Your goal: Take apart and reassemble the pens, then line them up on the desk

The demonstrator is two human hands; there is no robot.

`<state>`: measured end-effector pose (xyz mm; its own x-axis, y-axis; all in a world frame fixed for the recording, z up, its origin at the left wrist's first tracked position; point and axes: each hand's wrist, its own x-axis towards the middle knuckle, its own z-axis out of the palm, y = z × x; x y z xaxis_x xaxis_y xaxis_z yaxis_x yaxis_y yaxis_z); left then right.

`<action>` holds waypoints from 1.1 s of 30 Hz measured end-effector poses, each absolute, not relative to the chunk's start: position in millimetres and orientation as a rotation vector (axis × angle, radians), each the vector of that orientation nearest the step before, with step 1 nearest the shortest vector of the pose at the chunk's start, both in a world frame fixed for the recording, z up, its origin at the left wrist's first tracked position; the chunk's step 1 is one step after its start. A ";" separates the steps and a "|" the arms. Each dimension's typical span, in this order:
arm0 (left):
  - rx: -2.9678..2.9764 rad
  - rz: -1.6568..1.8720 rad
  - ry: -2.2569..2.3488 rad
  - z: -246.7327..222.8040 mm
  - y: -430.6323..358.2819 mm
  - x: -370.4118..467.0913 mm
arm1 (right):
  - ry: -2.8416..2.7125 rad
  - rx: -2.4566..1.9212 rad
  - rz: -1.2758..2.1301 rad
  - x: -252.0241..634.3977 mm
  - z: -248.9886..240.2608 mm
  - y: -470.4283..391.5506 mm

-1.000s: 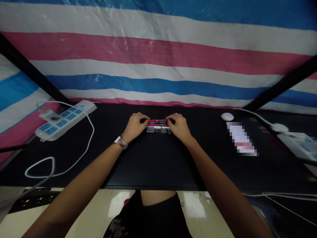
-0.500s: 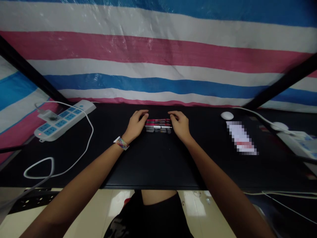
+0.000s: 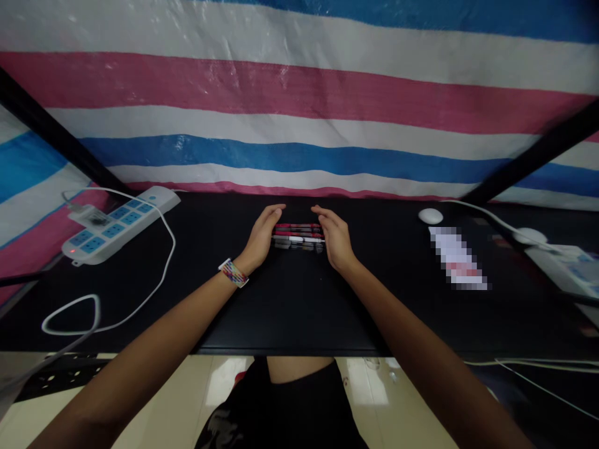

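Note:
Several pens lie side by side across the black table, pointing left and right. The red pens point(image 3: 297, 226) are on the far side; a white pen point(image 3: 304, 239) with a grey end lies nearest me. Below it shows something faint that may be a reflection or a clear pen. My left hand point(image 3: 262, 240) stands on its edge at the pens' left ends, fingers stretched forward. At their right ends my right hand point(image 3: 336, 240) stands the same way, palm facing inward. Both palms are against or very close to the pen ends; exact contact is hidden.
On the left lies a white power strip point(image 3: 135, 224) with a plug and a looping white cable point(image 3: 171, 262). To the right are a white mouse point(image 3: 430, 216), a blurred-out flat item point(image 3: 456, 259) and another power strip point(image 3: 556, 265). A striped sheet point(image 3: 299, 87) hangs behind.
Both hands have turned more upright onto their edges, with fingers straighter and fingertips closer together at the far side. The pens have hardly moved. The view has shifted slightly.

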<state>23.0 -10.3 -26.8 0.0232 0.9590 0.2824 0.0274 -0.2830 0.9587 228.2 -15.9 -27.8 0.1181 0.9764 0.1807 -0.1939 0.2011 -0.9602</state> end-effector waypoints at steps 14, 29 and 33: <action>1.444 1.407 1.054 -22.2 -28.8 26.4 | -1.100 -0.965 1.042 227.9 -28.8 -24.0; 1.566 1.339 1.236 -9.8 -25.5 25.1 | -1.180 -1.095 0.923 235.0 -23.1 -16.8; 1.779 1.209 1.463 -10.5 -12.9 6.3 | -1.169 -1.164 0.789 248.7 -29.7 -2.4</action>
<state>6.3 -12.9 -10.5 0.0111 0.9535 0.3012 0.4753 -0.2700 0.8374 248.7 -2.4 -29.7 0.2531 0.9280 0.2734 0.0935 0.2578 -0.9617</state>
